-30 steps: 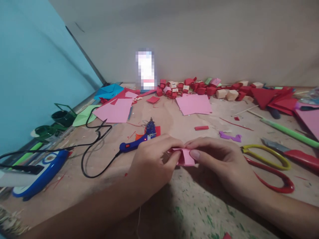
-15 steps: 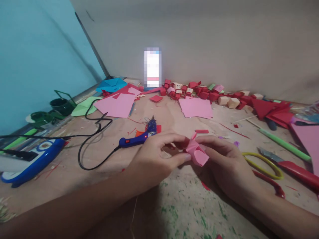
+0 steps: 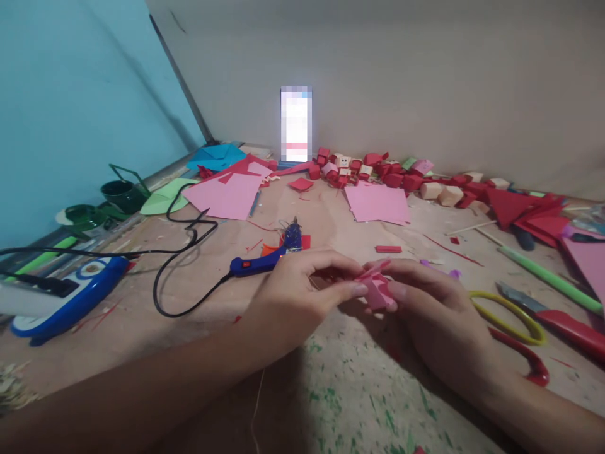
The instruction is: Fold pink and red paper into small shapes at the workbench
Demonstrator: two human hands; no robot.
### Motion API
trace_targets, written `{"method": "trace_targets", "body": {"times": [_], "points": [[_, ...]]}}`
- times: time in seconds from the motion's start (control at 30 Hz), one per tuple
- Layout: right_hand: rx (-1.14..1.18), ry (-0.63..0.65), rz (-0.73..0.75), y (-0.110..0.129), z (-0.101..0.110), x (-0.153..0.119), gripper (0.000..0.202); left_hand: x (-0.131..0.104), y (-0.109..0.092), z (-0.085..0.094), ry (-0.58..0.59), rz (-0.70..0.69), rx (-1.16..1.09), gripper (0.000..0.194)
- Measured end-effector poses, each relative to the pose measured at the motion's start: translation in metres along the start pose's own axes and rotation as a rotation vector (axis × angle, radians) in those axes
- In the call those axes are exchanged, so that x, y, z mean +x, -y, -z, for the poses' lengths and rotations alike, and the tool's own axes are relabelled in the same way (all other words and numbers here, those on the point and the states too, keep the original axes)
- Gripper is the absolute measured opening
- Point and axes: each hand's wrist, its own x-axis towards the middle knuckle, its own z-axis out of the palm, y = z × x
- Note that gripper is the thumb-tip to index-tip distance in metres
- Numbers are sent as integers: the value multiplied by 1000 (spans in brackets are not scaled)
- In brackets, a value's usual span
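A small folded pink paper piece [image 3: 377, 294] is pinched between both hands above the table. My left hand [image 3: 309, 287] grips its left side with thumb and fingers. From the right, my right hand [image 3: 432, 302] holds it, the thumb against its front face; the fingers behind are partly hidden. To the left of my left hand lies a blue hot glue gun [image 3: 259, 263] with its red switch showing. Scissors with yellow and red handles [image 3: 517, 318] lie beside my right hand.
Pink paper sheets [image 3: 377, 205] lie behind my hands. Red, pink and wooden cubes [image 3: 401, 176] line the back wall. A lit phone [image 3: 296, 126] stands upright there. A black cord [image 3: 158, 284] loops at left near a blue-white power strip [image 3: 78, 299]. A red-handled cutter [image 3: 571, 331] lies at right.
The pink paper piece has been turned in my fingers, and my right thumb now presses on its front. The view has shifted slightly, moving the scene a little to the right.
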Motion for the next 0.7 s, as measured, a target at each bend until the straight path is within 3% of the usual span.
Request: {"method": "trace_targets", "body": {"times": [0.17, 0.27, 0.53, 0.7], "points": [[-183, 35, -11, -7, 8, 2, 18, -2, -3, 2, -5, -125, 211, 10], [-255, 37, -35, -8, 10, 4, 16, -3, -1, 2, 1, -134, 220, 15], [-289, -42, -1, -4, -1, 0, 11, -1, 2, 2, 35, 38, 53, 10], [-440, -79, 59, 2, -2, -1, 9, -1, 1, 2, 64, 88, 10, 5]]}}
